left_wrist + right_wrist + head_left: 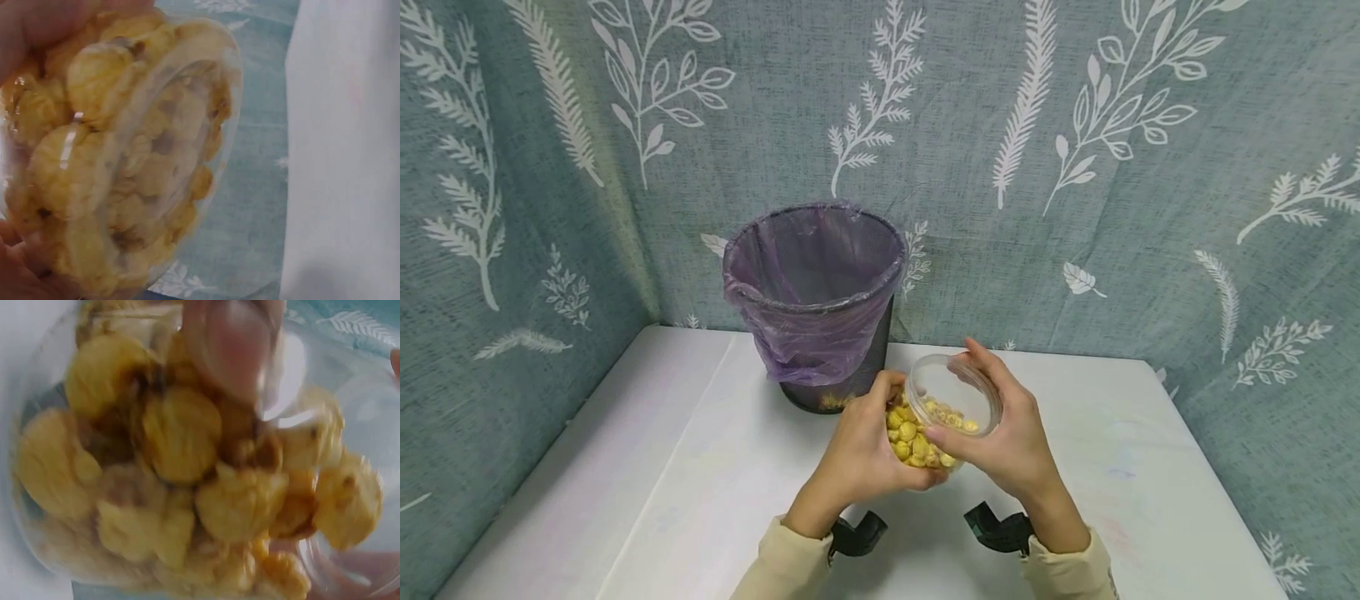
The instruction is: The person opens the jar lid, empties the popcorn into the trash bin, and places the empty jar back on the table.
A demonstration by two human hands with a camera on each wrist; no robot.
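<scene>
A clear plastic jar of yellow popcorn [912, 437] lies tilted in my left hand [863, 450], with fingers on its far side and thumb along its near side. My right hand [1011, 437] holds a round clear lid [951, 385] by its rim at the jar's mouth, thumb below and fingers above. Whether the lid still touches the jar, I cannot tell. The left wrist view looks at the jar's base [156, 156], popcorn packed behind it. Up close in the right wrist view, a fingertip [234, 356] covers part of the popcorn [181, 434].
Behind the jar and to its left stands a black mesh waste bin [880, 350], lined with a purple plastic bag [812, 333]. Both hands are over a white table [700, 483]. Green-grey leaf-patterned cloth [955, 150] hangs behind and at the sides.
</scene>
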